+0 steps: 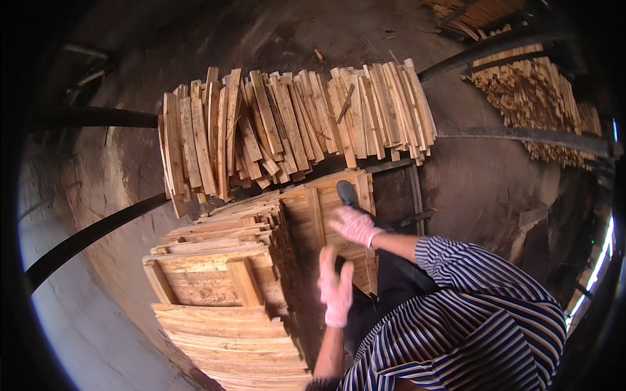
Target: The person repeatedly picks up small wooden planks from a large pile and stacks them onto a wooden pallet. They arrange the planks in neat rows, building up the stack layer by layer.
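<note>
Both my hands wear pink gloves with bare fingertips and hold nothing. My left hand (336, 290) hovers beside the stack of wooden panels (202, 287), thumb apart from the fingers. My right hand (355, 225) is stretched out above a single wooden panel (319, 208), slightly blurred; I cannot tell whether it touches the panel. That panel has cross battens on it and lies in front of my legs. A dark shoe (347, 193) shows at its far right part. The stacked panels also carry short battens on their upper faces.
Beyond the panels, a long row of loose wooden slats (293, 124) leans together on a dark metal frame (416, 195). Another pile of slats (531, 91) stands at the far right. Dark metal bars (98, 228) run in from the left. A pale wall (72, 313) borders the left side.
</note>
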Demonstrator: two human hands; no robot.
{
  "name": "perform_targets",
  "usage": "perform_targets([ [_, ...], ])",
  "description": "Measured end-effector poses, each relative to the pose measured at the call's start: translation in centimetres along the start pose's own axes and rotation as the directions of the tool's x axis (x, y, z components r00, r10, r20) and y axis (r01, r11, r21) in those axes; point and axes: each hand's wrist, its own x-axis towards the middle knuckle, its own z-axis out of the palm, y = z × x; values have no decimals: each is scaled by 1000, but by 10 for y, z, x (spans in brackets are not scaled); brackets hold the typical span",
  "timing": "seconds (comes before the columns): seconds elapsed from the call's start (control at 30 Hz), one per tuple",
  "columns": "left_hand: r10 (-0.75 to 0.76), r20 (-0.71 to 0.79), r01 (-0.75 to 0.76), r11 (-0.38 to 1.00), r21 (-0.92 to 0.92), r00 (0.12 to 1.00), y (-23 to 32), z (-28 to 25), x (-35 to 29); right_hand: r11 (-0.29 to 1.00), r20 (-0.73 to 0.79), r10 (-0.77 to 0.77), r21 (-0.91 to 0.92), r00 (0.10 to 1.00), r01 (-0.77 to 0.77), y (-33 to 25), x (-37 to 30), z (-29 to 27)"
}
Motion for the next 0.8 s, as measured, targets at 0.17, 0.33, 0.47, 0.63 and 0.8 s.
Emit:
perform_targets([
  [0.17,-452,164,480,829,-287,877,-188,95,171,966,36,227,-133,973,-221,109,132,-42],
  [0.33,-677,195,680,586,-442,710,-340,135,339,944,34,212,-265,977,-195,171,292,-37],
  [0.47,-684,-44,574,643,-507,728,-437,178,423,975,-23,196,-105,980,-198,213,411,16],
  [0.63,-800,-140,631,554,-543,583,-410,243,473,928,-197,367,139,909,-345,265,503,72],
  [0.8,-757,-164,555,590,-586,632,-389,273,462,857,-67,442,327,894,-399,264,515,67],
])
